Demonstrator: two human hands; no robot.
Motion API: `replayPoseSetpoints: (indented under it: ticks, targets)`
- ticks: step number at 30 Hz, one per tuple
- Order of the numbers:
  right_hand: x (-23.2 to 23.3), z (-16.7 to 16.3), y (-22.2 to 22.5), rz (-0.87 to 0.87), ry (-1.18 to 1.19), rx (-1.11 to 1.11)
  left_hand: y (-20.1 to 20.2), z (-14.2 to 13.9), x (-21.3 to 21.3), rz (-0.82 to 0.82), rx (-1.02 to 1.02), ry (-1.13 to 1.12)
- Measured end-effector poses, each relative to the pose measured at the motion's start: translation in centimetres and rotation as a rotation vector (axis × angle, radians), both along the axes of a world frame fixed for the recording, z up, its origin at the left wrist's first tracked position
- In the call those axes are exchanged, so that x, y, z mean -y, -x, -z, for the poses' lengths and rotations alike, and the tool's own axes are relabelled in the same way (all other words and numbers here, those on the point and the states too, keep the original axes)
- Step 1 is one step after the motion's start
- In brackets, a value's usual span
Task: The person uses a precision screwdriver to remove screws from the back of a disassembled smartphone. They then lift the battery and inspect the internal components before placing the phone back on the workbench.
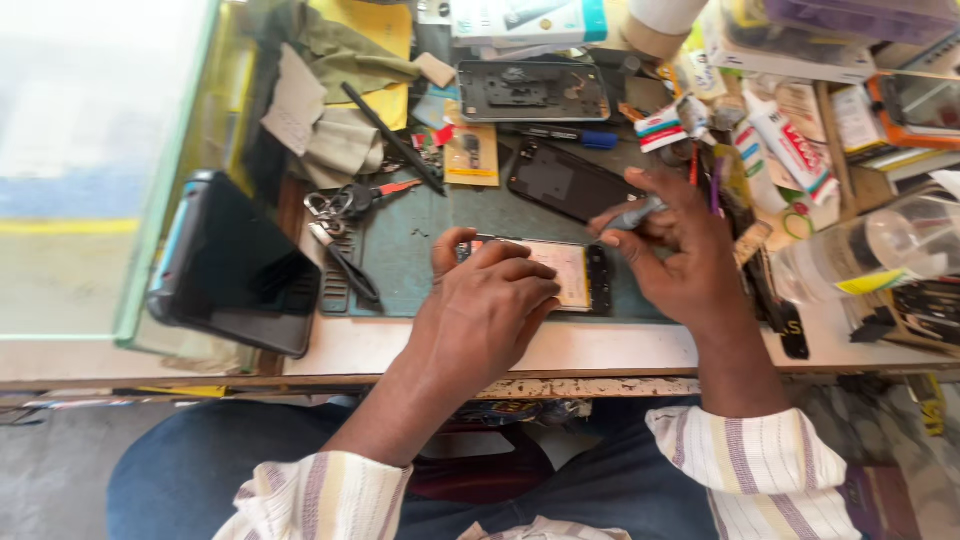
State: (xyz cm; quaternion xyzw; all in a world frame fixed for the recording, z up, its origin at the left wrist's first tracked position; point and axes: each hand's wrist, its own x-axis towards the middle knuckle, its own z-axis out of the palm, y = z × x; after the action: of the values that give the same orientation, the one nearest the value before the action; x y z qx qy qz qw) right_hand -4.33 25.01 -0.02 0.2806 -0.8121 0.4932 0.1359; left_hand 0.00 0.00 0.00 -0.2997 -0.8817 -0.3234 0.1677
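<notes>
Mid-frame: left hand [487, 300] pressing an opened phone [560, 275] flat, right hand [680, 250] gripping a screwdriver [632, 214]; likely mid-unscrewing, needing precise tip placement next.

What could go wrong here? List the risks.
The right hand works a grey tool at the opened phone; a slip might gouge its exposed inside. The left hand steadies it alone, so it could shift. The dark tablet overhangs the bench edge and might fall.
</notes>
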Motion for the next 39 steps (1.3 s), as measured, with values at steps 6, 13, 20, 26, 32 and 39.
replayPoseSetpoints:
  ticks: [6, 13, 20, 26, 32, 39]
  targets:
    - [-2.5, 10.5, -8.8, -0.005, 0.013, 0.028, -8.7, 10.8, -2.9, -0.002, 0.013, 0.024]
    - [3.7, 22.7, -13.8, 0.093, -0.119, -0.142, -13.6, 22.5, 3.4, 0.006, 0.007, 0.007]
    - [0.7, 33.7, -15.0, -0.152, 0.277, -0.032, -14.7, 32.9, 1.5, -0.007, 0.023, -0.025]
    - [-5.1, 41.6, -9.6, -0.308, 0.405, 0.086, -8.9, 41.0, -4.0, -0.024, 0.037, -0.047]
    - [-7.5, 46.7, -4.8, -0.411, 0.348, 0.156, -4.0, 45.7, -6.6, -0.027, 0.052, -0.046]
    - [-11.5, 49.0, 0.8, -0.404, 0.292, 0.135, 1.9, 48.4, -10.9, -0.017, 0.039, -0.027]
